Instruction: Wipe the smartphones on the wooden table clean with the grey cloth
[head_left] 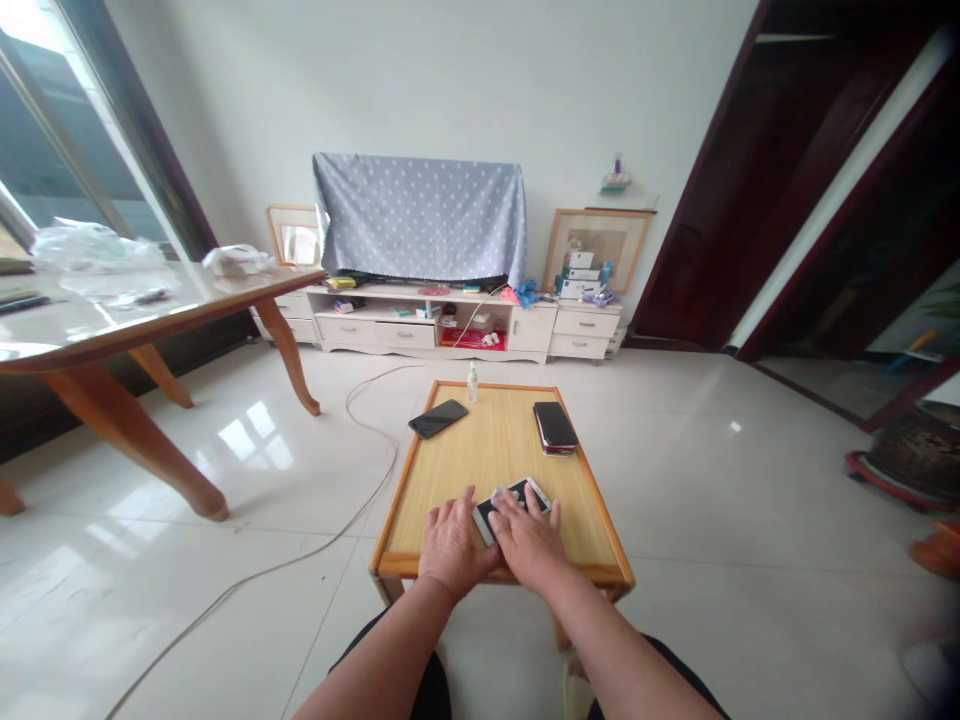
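A white smartphone (486, 530) with a dark screen lies slanted near the front edge of the low wooden table (487, 425). My left hand (452, 545) is at the phone's left end, thumb along the near edge and index finger by the far corner, bracing it. Over the screen lies my right hand (531, 535), its fingers spread and pressing a small crumpled white wipe (498, 493) against the glass. The fingers partly hide the wipe and the screen. Farther back on the same table are a black smartphone (439, 419) and a stack of dark phones or cases (555, 428).
A small clear spray bottle (472, 384) stands at the table's far edge. A cable (360, 515) runs across the tiled floor to the left. The larger wooden table (247, 296) bears plastic bags. Against the wall is a white cabinet (360, 332) with a dotted cloth (420, 215) above.
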